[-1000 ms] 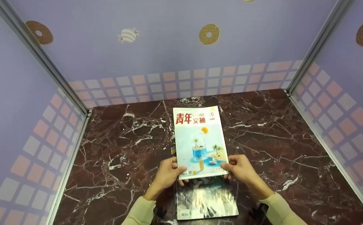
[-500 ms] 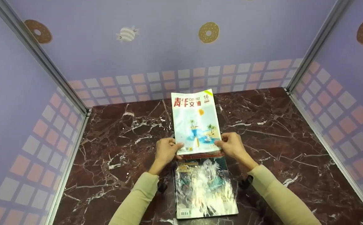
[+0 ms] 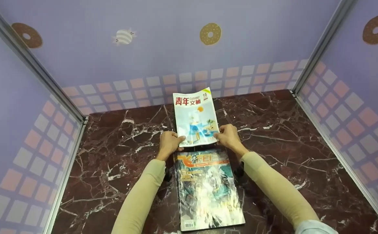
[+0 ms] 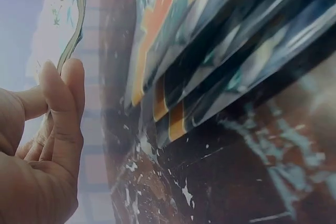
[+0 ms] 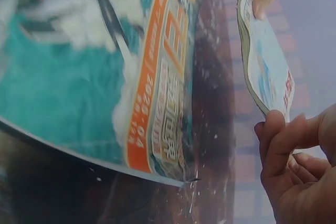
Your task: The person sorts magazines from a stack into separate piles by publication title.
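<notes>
A pale blue and white magazine point(image 3: 195, 118) with red title characters is held up by both hands, beyond the other magazines in the head view. My left hand point(image 3: 170, 143) pinches its near left corner, thumb on the cover. Its near right corner is pinched by my right hand point(image 3: 229, 136). Closer to me lies a glossy dark teal magazine point(image 3: 208, 195) with an orange band, glare covering much of its cover. In the left wrist view it tops a small stack of magazines point(image 4: 173, 114). The right wrist view shows the held magazine point(image 5: 262, 61) edge-on, its pages slightly bowed.
The dark red marbled tabletop point(image 3: 117, 169) extends on both sides of the magazines. A lilac back wall point(image 3: 162, 48) with a printed tile border stands behind. Side panels point(image 3: 354, 130) with metal edge strips close in the left and right.
Both hands have carried the pale magazine away from me, toward the back wall. The teal magazine, first mostly covered, now shows its whole cover. The head view has shifted slightly.
</notes>
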Action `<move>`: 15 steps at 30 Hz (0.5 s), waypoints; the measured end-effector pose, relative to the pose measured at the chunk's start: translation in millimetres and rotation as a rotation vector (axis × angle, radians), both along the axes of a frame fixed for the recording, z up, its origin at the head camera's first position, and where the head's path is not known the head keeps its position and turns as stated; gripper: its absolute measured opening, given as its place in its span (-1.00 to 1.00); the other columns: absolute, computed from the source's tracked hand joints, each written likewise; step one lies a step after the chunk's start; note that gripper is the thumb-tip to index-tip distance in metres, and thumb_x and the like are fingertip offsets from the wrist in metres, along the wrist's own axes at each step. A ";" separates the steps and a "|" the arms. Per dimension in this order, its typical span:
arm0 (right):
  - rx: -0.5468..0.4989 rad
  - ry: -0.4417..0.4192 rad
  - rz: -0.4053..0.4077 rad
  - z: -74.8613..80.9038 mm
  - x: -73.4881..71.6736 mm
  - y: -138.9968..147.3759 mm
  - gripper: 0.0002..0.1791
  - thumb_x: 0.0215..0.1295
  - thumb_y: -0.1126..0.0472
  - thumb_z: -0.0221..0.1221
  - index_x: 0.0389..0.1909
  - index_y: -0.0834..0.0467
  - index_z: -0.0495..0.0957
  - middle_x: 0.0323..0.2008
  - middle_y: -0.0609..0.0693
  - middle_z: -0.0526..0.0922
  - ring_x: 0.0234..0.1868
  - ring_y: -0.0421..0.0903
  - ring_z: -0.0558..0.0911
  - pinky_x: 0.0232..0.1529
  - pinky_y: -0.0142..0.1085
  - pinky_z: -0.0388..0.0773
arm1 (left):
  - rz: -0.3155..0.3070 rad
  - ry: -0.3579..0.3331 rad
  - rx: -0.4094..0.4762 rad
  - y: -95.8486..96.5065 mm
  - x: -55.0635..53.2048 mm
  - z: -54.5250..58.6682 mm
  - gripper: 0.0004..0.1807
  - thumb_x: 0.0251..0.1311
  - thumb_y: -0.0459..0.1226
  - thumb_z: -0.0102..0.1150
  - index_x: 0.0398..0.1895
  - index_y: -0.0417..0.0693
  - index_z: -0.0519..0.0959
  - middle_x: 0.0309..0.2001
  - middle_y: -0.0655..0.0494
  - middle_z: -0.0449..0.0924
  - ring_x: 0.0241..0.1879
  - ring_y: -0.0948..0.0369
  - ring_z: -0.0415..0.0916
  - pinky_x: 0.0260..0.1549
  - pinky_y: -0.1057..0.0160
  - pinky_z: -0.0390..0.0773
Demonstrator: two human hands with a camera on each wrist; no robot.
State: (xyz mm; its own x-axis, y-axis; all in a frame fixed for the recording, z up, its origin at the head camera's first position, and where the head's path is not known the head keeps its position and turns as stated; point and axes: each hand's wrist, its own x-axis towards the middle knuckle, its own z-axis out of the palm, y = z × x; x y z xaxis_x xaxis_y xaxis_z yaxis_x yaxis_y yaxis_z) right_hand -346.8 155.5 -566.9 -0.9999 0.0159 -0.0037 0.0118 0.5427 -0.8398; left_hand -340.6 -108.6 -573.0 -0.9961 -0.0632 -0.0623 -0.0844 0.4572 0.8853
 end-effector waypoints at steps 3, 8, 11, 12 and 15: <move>0.017 -0.010 -0.004 -5.9 -11.6 -5.5 -0.67 0.34 0.37 0.36 -0.63 0.18 0.58 -0.41 0.28 0.83 -0.51 0.10 0.85 -0.56 -0.40 0.67 | 0.021 -0.033 0.003 -1.9 -10.5 -7.1 -0.43 0.35 -0.31 0.50 -0.69 0.05 0.30 -0.80 0.17 0.40 -0.76 0.22 0.66 -0.64 0.27 0.67; 0.035 -0.043 -0.009 -19.0 -24.9 -8.8 -0.72 0.33 0.39 0.36 -0.59 0.20 0.64 -0.39 0.29 0.83 -0.58 -0.07 0.81 -0.57 -0.40 0.66 | 0.022 -0.029 -0.078 -3.9 -24.4 -19.8 -0.41 0.33 -0.29 0.51 -0.78 0.07 0.36 -0.84 0.21 0.39 -0.76 0.17 0.65 -0.35 0.02 0.82; 0.038 -0.063 -0.010 -25.7 -30.4 -8.4 -0.80 0.37 0.39 0.37 -0.49 0.29 0.70 -0.35 0.32 0.84 -0.57 -0.09 0.81 -0.54 -0.37 0.70 | 0.006 0.026 -0.148 -6.1 -36.8 -35.6 -0.37 0.30 -0.25 0.53 -0.85 0.09 0.35 -0.89 0.24 0.31 -0.83 0.20 0.48 0.14 -0.09 0.75; 0.042 -0.068 -0.010 -27.5 -32.0 -8.3 -0.82 0.37 0.39 0.37 -0.46 0.31 0.72 -0.34 0.32 0.84 -0.57 -0.09 0.81 -0.53 -0.37 0.71 | 0.003 0.033 -0.151 -6.7 -42.2 -42.0 -0.36 0.28 -0.26 0.53 -0.87 0.10 0.34 -0.90 0.25 0.28 -0.85 0.23 0.42 0.14 -0.09 0.73; 0.059 -0.069 -0.011 -32.3 -36.1 -8.2 -0.86 0.37 0.39 0.36 -0.40 0.37 0.74 -0.33 0.33 0.83 -0.59 -0.11 0.79 -0.53 -0.36 0.72 | 0.001 0.033 -0.172 -8.4 -59.3 -63.9 -0.34 0.23 -0.24 0.56 -0.89 0.12 0.30 -0.90 0.29 0.22 -0.87 0.29 0.29 -0.10 0.05 0.66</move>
State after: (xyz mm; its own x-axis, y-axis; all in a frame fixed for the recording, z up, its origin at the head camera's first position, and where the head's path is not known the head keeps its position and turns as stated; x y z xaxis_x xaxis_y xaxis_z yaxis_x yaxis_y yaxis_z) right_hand -382.9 147.3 -599.2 -0.9970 0.0290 -0.0714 0.0747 0.5906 -0.8035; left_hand -399.9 -117.0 -636.9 -0.9973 -0.0711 -0.0181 -0.0574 0.6020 0.7964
